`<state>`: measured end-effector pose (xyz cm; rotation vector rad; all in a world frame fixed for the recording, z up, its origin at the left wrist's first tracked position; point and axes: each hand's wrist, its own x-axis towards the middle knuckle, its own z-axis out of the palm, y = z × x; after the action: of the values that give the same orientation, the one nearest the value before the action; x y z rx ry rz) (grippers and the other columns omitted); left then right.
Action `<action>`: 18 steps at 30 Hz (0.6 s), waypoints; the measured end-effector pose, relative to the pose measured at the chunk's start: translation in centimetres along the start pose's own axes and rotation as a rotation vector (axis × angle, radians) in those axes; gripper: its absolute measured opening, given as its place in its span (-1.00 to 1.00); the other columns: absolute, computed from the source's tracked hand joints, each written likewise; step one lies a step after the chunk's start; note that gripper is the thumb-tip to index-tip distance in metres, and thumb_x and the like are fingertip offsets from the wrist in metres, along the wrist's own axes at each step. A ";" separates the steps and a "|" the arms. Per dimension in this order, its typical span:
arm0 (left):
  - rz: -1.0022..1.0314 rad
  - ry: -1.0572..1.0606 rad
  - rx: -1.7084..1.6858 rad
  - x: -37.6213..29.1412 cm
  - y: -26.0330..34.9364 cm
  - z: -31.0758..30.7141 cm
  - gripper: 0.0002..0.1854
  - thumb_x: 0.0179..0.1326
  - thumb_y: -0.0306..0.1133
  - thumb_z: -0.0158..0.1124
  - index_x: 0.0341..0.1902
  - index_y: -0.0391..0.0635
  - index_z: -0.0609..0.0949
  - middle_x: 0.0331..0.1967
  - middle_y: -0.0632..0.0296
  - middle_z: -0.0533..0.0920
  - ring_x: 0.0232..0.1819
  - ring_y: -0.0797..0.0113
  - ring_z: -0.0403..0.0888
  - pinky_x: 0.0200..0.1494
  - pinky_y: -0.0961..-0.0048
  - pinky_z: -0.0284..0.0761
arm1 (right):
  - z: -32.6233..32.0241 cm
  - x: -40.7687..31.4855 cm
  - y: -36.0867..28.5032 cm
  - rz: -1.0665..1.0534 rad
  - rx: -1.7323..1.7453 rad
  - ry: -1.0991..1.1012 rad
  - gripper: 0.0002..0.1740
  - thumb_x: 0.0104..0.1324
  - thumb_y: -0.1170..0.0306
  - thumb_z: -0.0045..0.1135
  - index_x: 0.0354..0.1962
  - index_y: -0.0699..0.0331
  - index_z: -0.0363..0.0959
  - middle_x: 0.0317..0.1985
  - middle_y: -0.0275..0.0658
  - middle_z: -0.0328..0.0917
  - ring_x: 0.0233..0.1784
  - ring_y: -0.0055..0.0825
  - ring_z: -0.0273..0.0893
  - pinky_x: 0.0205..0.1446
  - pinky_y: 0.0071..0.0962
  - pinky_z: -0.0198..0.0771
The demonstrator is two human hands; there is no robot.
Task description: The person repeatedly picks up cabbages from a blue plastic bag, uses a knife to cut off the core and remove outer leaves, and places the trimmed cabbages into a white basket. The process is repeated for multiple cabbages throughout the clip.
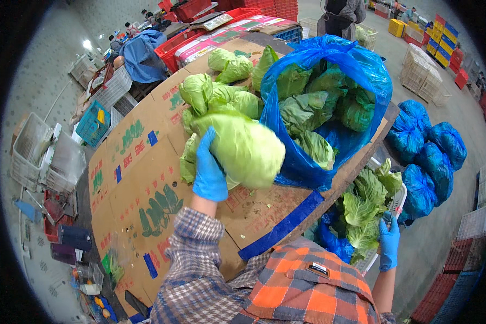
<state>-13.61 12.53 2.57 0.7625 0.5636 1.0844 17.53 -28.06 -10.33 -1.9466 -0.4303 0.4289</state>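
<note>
My left hand, in a blue glove, holds a pale green pointed cabbage above the cardboard-covered table; the cabbage is blurred. Behind it lies a pile of trimmed cabbages. To its right an open blue plastic bag holds several cabbages with darker leaves. Low on the right, my gloved right hand is closed around a small tool, perhaps a knife, largely hidden by the fingers. It is beside a white plastic basket of loose cabbage leaves.
Tied blue bags stand on the floor at the right. Blue tape runs along the table's near edge. White crates stand farther back, and a person is beyond the table. More crates lie at left.
</note>
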 end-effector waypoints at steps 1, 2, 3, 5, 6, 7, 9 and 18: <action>-0.008 -0.017 -0.006 1.5 0.9 0.3 -0.47 0.29 -0.06 0.19 0.26 -0.07 0.50 0.16 0.19 0.58 0.15 0.26 0.54 0.24 0.28 0.43 | 0.3 -0.2 -0.2 -0.017 -0.023 -0.026 -0.58 0.38 0.44 0.13 0.18 0.29 0.39 0.03 -0.26 0.54 -0.06 -0.60 0.47 -0.03 -0.59 0.42; 0.019 -0.113 -0.018 3.7 1.7 0.6 -0.45 0.29 -0.04 0.19 0.27 -0.06 0.49 0.18 0.20 0.57 0.17 0.26 0.52 0.26 0.27 0.41 | 0.5 -0.3 -0.6 0.043 -0.007 -0.055 -0.56 0.38 0.43 0.13 0.19 0.27 0.38 0.00 -0.25 0.55 -0.12 -0.61 0.48 -0.13 -0.61 0.43; 0.058 -0.105 0.018 6.8 2.6 1.0 -0.43 0.31 0.02 0.16 0.29 -0.04 0.48 0.21 0.23 0.54 0.23 0.28 0.47 0.30 0.24 0.36 | 0.8 -0.6 -0.9 0.062 -0.031 -0.044 -0.56 0.37 0.43 0.13 0.19 0.26 0.38 0.00 -0.25 0.55 -0.16 -0.62 0.47 -0.18 -0.61 0.42; 0.094 -0.030 -0.019 13.2 3.8 1.0 -0.46 0.29 -0.05 0.23 0.23 -0.11 0.50 0.14 0.14 0.59 0.08 0.21 0.58 0.17 0.23 0.50 | 1.5 -1.1 -1.4 0.051 0.064 -0.063 -0.56 0.37 0.43 0.14 0.19 0.24 0.39 0.00 -0.25 0.55 -0.24 -0.64 0.46 -0.29 -0.62 0.41; 0.124 0.007 -0.025 16.9 4.1 1.0 -0.47 0.28 -0.06 0.25 0.21 -0.14 0.51 0.11 0.12 0.61 0.03 0.19 0.61 0.13 0.23 0.53 | 1.9 -1.3 -1.6 0.037 -0.015 -0.033 -0.56 0.35 0.44 0.16 0.18 0.23 0.39 0.00 -0.27 0.55 -0.31 -0.70 0.43 -0.42 -0.66 0.34; 0.137 0.075 -0.024 20.3 4.1 0.3 -0.48 0.27 -0.08 0.27 0.19 -0.16 0.51 0.08 0.09 0.62 -0.01 0.18 0.64 0.09 0.23 0.57 | 2.1 -1.5 -1.7 0.031 -0.046 -0.018 -0.56 0.35 0.45 0.16 0.18 0.23 0.39 -0.01 -0.28 0.55 -0.29 -0.68 0.44 -0.37 -0.64 0.37; 0.110 0.083 -0.050 25.9 3.2 -1.7 -0.48 0.26 -0.11 0.31 0.15 -0.23 0.52 -0.01 0.05 0.65 -0.10 0.14 0.67 0.00 0.22 0.63 | 2.1 -2.3 -1.6 0.136 -0.052 -0.008 -0.56 0.34 0.46 0.16 0.17 0.24 0.40 -0.01 -0.30 0.55 -0.26 -0.64 0.46 -0.28 -0.61 0.42; 0.128 0.336 0.591 31.8 1.5 -0.8 -0.47 0.34 0.08 0.16 -0.02 -0.21 0.62 -0.17 0.09 0.66 -0.26 0.27 0.65 -0.23 0.31 0.61 | 0.5 -4.6 0.3 0.144 -0.147 0.129 -0.56 0.29 0.45 0.20 0.14 0.26 0.43 -0.02 -0.16 0.62 0.01 -0.46 0.56 0.10 -0.44 0.42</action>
<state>-3.15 42.63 1.90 1.1464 1.1653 1.1847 13.28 -30.03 -10.36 -2.1430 -0.2452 0.3686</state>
